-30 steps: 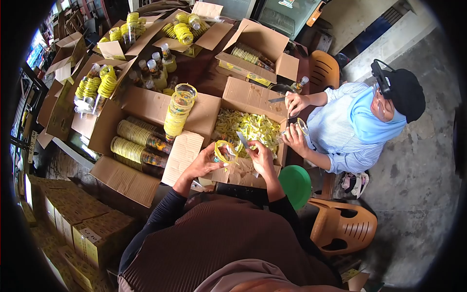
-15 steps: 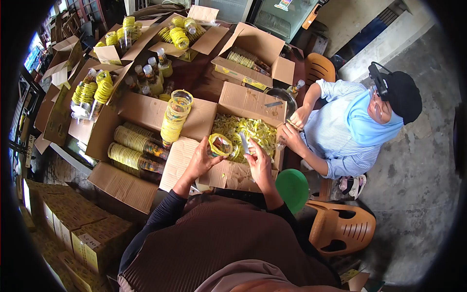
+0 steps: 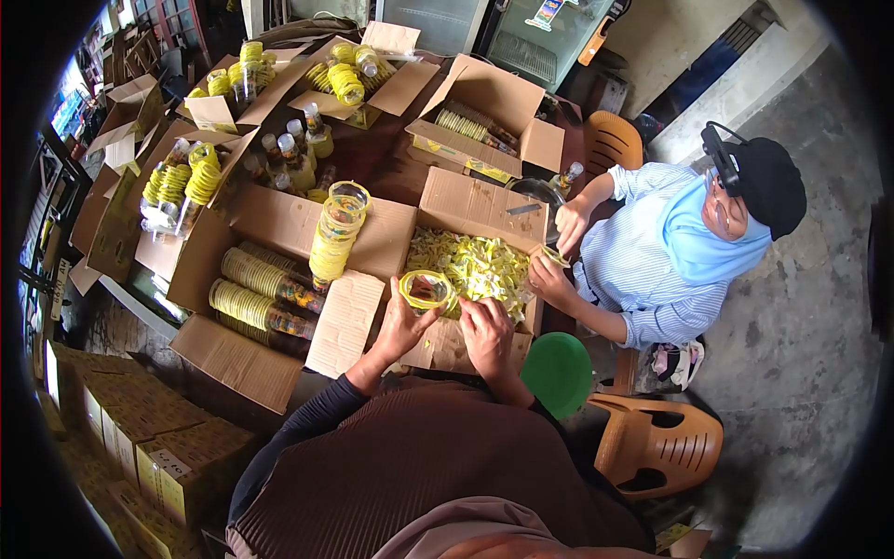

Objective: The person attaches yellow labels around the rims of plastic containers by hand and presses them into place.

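My left hand holds a clear cup with a yellow rim, its opening turned up toward me. Close on its right is my right hand, fingers bent together near the cup's edge; what they grip, if anything, is too small to make out. Both hands are over the near side of a cardboard box filled with yellow and white scraps. A tall stack of yellow-rimmed cups stands left of that box.
An open carton at left holds rows of stacked cups. Bottles and more cartons are behind. Across the right side, a co-worker handles a yellow ring. A green round lid and orange chair are near my right.
The blade seen in my right hand earlier no longer shows, and that hand has moved down and closed its fingers near the cup. The co-worker's hands have shifted, and their blade lies on the box flap.
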Motion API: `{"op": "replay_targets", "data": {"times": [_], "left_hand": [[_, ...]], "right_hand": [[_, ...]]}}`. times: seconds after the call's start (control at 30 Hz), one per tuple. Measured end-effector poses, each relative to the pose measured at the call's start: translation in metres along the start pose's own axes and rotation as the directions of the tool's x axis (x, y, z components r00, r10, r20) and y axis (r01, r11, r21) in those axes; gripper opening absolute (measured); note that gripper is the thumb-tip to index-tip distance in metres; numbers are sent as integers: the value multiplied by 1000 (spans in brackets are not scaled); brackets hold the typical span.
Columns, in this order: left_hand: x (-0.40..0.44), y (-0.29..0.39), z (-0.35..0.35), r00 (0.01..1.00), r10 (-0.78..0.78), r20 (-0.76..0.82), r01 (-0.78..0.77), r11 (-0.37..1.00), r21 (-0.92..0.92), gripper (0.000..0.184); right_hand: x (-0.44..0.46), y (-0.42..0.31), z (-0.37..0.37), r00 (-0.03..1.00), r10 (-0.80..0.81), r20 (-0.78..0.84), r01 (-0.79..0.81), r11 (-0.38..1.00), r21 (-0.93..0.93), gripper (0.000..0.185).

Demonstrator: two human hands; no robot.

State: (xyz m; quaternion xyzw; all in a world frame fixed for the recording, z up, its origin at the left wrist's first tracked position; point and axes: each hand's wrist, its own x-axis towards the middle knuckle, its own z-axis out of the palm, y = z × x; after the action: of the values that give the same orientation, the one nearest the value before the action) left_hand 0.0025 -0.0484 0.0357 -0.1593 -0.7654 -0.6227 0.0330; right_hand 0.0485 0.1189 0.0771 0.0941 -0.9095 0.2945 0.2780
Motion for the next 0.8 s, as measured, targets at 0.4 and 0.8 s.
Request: {"op": "replay_targets", "data": {"times": [0.4,0.8], "left_hand": [[-2,6,9,998,-69,11,70,997,-46,61],[5,13,-7,993,-84,88,76,993,90,83]], "right_hand": [[-7,-5,2,997,-37,-74,34,999,-40,24],[-6,13,-13,982,181,-57,-170,972,164,25]]}}
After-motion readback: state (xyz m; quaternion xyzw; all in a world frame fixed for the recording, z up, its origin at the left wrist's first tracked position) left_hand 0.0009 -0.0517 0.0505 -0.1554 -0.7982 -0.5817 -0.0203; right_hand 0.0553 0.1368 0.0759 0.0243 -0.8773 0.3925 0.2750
